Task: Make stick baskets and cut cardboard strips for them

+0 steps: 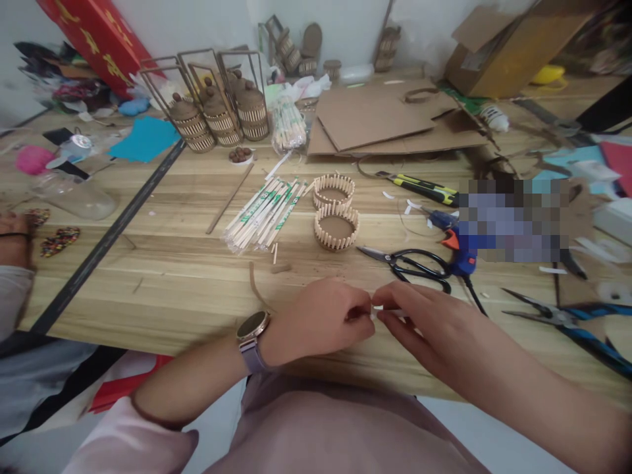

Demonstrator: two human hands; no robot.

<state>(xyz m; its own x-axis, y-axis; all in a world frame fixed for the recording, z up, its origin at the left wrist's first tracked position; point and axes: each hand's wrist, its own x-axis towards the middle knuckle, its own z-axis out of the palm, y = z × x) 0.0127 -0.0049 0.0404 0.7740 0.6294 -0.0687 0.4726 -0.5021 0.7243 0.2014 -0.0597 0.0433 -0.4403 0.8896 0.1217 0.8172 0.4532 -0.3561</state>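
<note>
Near the table's front edge, my left hand [326,319] and my right hand [424,322] meet fingertip to fingertip. Both are closed in a pinch on a thin white strip [379,307], mostly hidden by the fingers; its material is unclear. Just beyond them stand two round cardboard bases [336,237] ringed with short upright wooden sticks. Left of these lies a pile of wrapped chopsticks [264,214]. Black-handled scissors [419,264] rest beyond my right hand, and a narrow brown strip [257,286] lies beyond my left wrist.
Blue-handled pliers [557,317], a blue glue gun [463,257] and a yellow-black utility knife [427,189] lie to the right. Stick-covered lidded baskets [217,115] with tall handles stand at the back left, beside cardboard sheets [375,115]. Another person's hand [14,240] rests at far left.
</note>
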